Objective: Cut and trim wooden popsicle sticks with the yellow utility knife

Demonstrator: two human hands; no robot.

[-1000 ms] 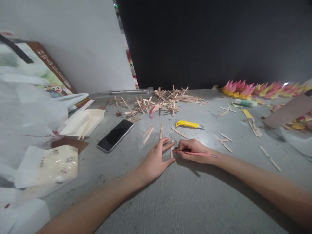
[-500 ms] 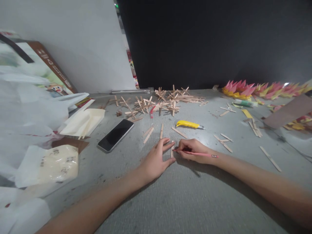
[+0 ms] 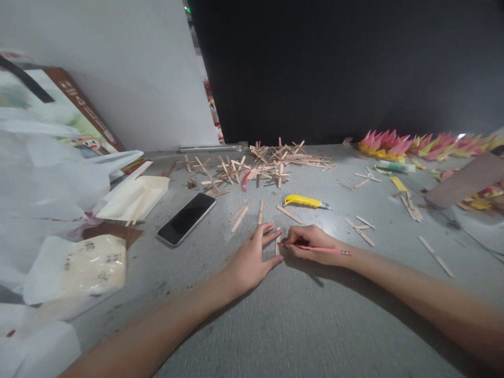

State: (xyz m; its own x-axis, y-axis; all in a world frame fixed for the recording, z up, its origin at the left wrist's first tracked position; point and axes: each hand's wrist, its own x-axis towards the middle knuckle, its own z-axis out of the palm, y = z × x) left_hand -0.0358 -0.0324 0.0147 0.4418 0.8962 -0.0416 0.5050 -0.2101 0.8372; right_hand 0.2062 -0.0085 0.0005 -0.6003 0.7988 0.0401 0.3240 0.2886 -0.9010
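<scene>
On the grey table a short wooden craft stick (image 3: pixel 277 242) lies upright in the view between both hands. My left hand (image 3: pixel 252 260) steadies it, with fingertips at its far end and the thumb at its near end. My right hand (image 3: pixel 309 241) is closed around a slim red pencil (image 3: pixel 325 249), whose tip touches the stick's right side. Just beyond the hands lie a few loose sticks (image 3: pixel 261 212) and a yellow utility knife (image 3: pixel 303 201) with a bit of blade showing.
A phone (image 3: pixel 187 219) lies left of my left hand. Plastic bags (image 3: pixel 47 184), a tissue pack (image 3: pixel 96 262) and a paper tray (image 3: pixel 155 190) crowd the left. Piled sticks (image 3: pixel 275 163) sit at the back, pink-yellow paper flowers (image 3: pixel 386 144) at the back right. More sticks (image 3: pixel 436 256) lie right.
Both hands stay in nearly the same place. The pencil tip has shifted very slightly on the stick; the view has moved a tiny bit.
</scene>
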